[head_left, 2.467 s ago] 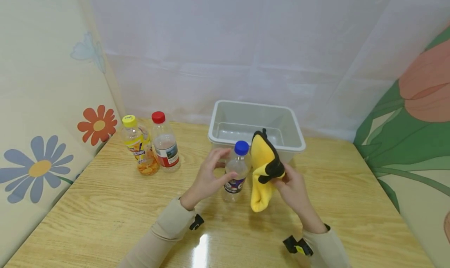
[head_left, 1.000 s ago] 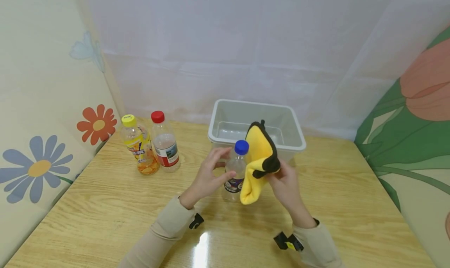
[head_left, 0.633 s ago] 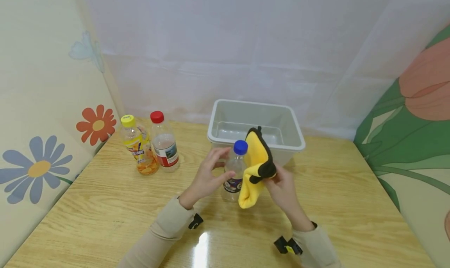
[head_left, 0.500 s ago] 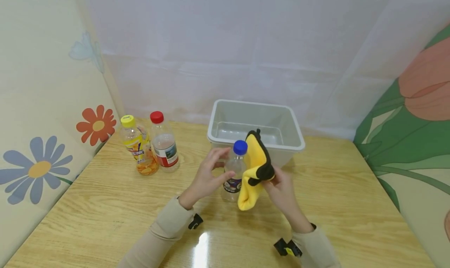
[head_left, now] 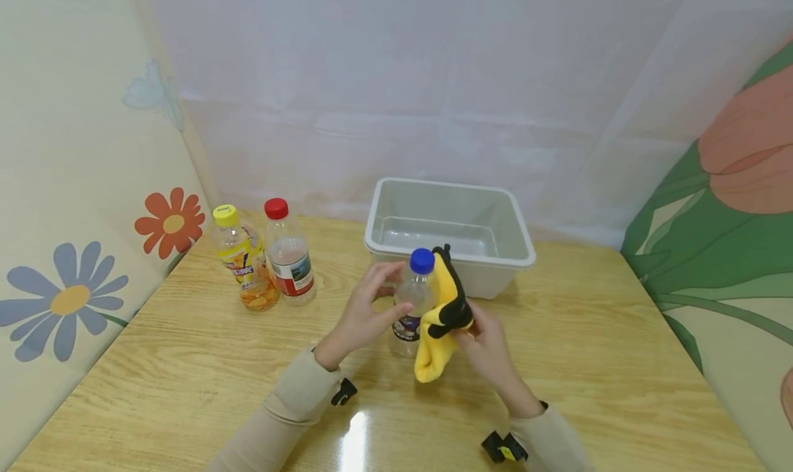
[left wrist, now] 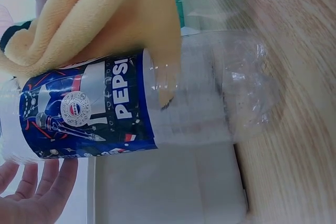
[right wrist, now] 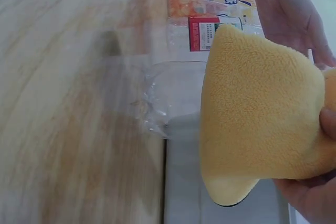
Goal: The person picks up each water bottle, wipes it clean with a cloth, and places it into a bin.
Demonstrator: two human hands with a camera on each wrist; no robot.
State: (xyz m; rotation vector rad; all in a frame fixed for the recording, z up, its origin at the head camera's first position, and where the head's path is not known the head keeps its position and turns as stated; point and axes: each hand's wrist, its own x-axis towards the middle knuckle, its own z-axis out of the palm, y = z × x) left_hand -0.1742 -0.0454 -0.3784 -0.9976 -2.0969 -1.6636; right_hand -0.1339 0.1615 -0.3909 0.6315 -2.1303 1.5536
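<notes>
Yellow cloth (head_left: 434, 355), pinched by right hand (head_left: 488, 338), has shifted lower and leftward along blue-capped bottle (head_left: 406, 329). Left hand (head_left: 365, 317) grips bottle — likely steadying it against cloth pressure — before tub (head_left: 446, 204), well in from bench's (head_left: 619, 355) far edge.

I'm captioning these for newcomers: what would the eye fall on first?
Likely the bright yellow, black-trimmed cloth in the right hand's grip, mid-frame, beside the blue-capped Pepsi bottle. Then the red-capped bottle and yellow-capped bottle standing together to the left, and the gray plastic tub behind.
</notes>
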